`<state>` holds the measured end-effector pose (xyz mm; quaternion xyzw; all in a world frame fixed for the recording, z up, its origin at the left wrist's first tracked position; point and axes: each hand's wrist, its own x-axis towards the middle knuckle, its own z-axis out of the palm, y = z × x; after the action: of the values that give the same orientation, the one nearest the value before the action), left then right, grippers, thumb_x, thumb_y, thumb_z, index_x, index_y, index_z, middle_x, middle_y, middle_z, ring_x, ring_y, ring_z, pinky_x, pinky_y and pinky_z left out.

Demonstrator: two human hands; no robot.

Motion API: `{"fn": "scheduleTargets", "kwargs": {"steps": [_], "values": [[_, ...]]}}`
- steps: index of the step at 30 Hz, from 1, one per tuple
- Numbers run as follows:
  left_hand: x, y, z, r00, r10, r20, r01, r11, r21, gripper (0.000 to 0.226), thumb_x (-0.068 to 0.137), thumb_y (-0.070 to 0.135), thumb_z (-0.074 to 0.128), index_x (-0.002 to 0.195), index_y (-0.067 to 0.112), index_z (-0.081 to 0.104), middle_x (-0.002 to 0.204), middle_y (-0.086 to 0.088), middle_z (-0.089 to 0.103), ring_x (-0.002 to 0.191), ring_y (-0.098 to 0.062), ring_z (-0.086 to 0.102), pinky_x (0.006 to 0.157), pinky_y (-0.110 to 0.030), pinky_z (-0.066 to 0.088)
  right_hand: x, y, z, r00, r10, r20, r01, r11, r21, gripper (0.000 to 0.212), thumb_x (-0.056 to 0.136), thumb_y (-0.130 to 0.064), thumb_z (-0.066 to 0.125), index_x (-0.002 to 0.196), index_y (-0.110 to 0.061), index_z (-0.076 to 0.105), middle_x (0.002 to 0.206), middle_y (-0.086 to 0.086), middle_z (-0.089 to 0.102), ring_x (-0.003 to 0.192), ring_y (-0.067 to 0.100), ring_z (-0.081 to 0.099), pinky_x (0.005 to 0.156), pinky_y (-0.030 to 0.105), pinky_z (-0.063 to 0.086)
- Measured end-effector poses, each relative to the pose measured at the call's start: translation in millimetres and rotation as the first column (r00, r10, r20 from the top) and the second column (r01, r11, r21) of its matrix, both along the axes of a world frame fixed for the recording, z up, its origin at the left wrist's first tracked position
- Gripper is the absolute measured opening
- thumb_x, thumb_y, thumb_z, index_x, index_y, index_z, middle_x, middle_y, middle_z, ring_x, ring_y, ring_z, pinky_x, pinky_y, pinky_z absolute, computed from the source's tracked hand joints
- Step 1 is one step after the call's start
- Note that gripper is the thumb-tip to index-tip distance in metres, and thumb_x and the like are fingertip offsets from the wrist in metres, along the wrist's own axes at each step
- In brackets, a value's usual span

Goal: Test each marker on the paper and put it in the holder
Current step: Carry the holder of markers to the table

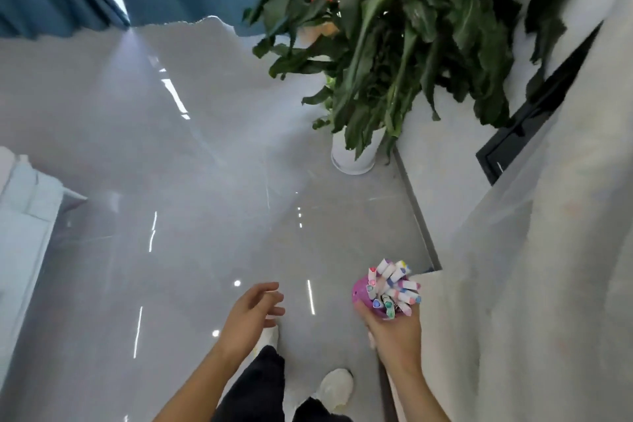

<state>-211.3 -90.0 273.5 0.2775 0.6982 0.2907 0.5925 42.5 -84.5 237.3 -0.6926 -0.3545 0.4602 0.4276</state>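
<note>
A: Markers [394,286], then: how many are tested and put away?

B: Going from the left, the left hand [251,313] hangs free above the floor [171,181], fingers loosely curled and holding nothing. To its right, the right hand [397,336] grips the pink holder [359,293] round its lower part and carries it in the air. The whole bunch stands in it, coloured ends up.

A: So it's finished?

B: Hard to judge. Every marker I can see sits in the holder, but no paper shows and none lies loose. The person is standing over bare floor, not at a surface. Testing is either over or not yet begun, and I cannot tell which.
</note>
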Motion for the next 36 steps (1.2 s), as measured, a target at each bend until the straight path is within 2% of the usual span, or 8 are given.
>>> {"fn": "scheduleTargets", "kwargs": {"steps": [3, 6, 11, 17, 20, 24, 30, 36], "values": [[-33.8, 1.0, 14.1, 0.992, 0.124, -0.004, -0.124, 0.991, 0.051, 0.02, 0.097, 0.019, 0.059, 0.116, 0.024, 0.066, 0.106, -0.001, 0.073, 0.091, -0.018, 0.073, 0.086, -0.037, 0.058, -29.2, 24.0, 15.3, 0.995, 0.1, -0.004, -0.1, 0.995, 0.027, 0.053, 0.07, -0.002, 0.092, 0.109, -0.026, 0.065, 0.097, -0.014, 0.078, 0.089, 0.001, 0.074, 0.071, 0.009, 0.053], [-71.9, 2.7, 18.4, 0.972, 0.237, -0.001, -0.236, 0.969, 0.079, 0.021, 0.098, 0.018, 0.057, 0.117, 0.022, 0.066, 0.105, -0.003, 0.073, 0.093, -0.021, 0.073, 0.089, -0.041, 0.058, -62.8, 50.6, 21.6, 0.982, 0.191, -0.004, -0.191, 0.981, 0.02, 0.054, 0.07, -0.003, 0.093, 0.115, -0.017, 0.067, 0.103, -0.006, 0.078, 0.093, 0.007, 0.075, 0.076, 0.014, 0.056], [-133.2, 22.0, 12.6, 0.932, 0.363, 0.002, -0.361, 0.926, 0.11, 0.02, 0.097, 0.017, 0.059, 0.115, 0.021, 0.067, 0.103, -0.007, 0.074, 0.091, -0.024, 0.073, 0.085, -0.041, 0.059, -129.9, 103.6, 32.3, 0.957, 0.291, 0.013, -0.291, 0.953, 0.077, 0.047, 0.069, -0.003, 0.093, 0.106, -0.02, 0.071, 0.096, -0.01, 0.079, 0.087, 0.003, 0.075, 0.069, 0.01, 0.052], [-206.1, 69.5, 7.9, 0.909, 0.416, -0.014, -0.412, 0.903, 0.121, 0.02, 0.096, 0.018, 0.058, 0.114, 0.023, 0.066, 0.101, -0.002, 0.074, 0.087, -0.017, 0.074, 0.077, -0.034, 0.057, -210.8, 162.9, 42.4, 0.939, 0.343, 0.013, -0.342, 0.931, 0.128, 0.042, 0.069, 0.0, 0.09, 0.102, -0.02, 0.073, 0.094, -0.005, 0.079, 0.087, 0.011, 0.077, 0.071, 0.014, 0.054], [-246.0, 98.7, 9.4, 0.908, 0.419, -0.018, -0.413, 0.901, 0.131, 0.02, 0.097, 0.019, 0.058, 0.115, 0.024, 0.066, 0.101, -0.001, 0.074, 0.088, -0.017, 0.073, 0.077, -0.033, 0.057, -250.1, 195.0, 45.4, 0.93, 0.366, 0.015, -0.365, 0.923, 0.124, 0.045, 0.068, -0.003, 0.091, 0.103, -0.024, 0.073, 0.095, -0.006, 0.08, 0.087, 0.009, 0.077, 0.069, 0.012, 0.054], [-288.0, 133.3, 12.4, 0.893, 0.449, -0.018, -0.443, 0.886, 0.136, 0.02, 0.097, 0.019, 0.057, 0.115, 0.023, 0.066, 0.102, -0.003, 0.073, 0.089, -0.018, 0.073, 0.08, -0.035, 0.059, -293.2, 232.9, 50.3, 0.915, 0.403, -0.002, -0.4, 0.91, 0.107, 0.052, 0.068, -0.006, 0.094, 0.111, -0.024, 0.07, 0.1, -0.008, 0.079, 0.09, 0.008, 0.076, 0.07, 0.013, 0.055], [-334.6, 188.1, 3.9, 0.838, 0.545, 0.007, -0.542, 0.833, 0.11, 0.02, 0.096, 0.018, 0.057, 0.113, 0.023, 0.067, 0.101, -0.004, 0.073, 0.089, -0.018, 0.073, 0.079, -0.036, 0.058, -345.5, 300.5, 46.4, 0.881, 0.472, 0.008, -0.471, 0.878, 0.089, 0.052, 0.068, -0.004, 0.093, 0.109, -0.026, 0.07, 0.099, -0.01, 0.078, 0.09, 0.007, 0.076, 0.069, 0.015, 0.056], [-385.5, 273.2, -3.4, 0.782, 0.623, 0.002, -0.618, 0.775, 0.133, 0.019, 0.095, 0.019, 0.06, 0.112, 0.023, 0.068, 0.101, -0.005, 0.074, 0.09, -0.02, 0.073, 0.083, -0.039, 0.058, -408.2, 406.2, 38.3, 0.826, 0.563, 0.011, -0.561, 0.82, 0.112, 0.051, 0.069, 0.001, 0.091, 0.103, -0.032, 0.072, 0.098, -0.008, 0.079, 0.09, 0.009, 0.077, 0.07, 0.016, 0.057]]}}
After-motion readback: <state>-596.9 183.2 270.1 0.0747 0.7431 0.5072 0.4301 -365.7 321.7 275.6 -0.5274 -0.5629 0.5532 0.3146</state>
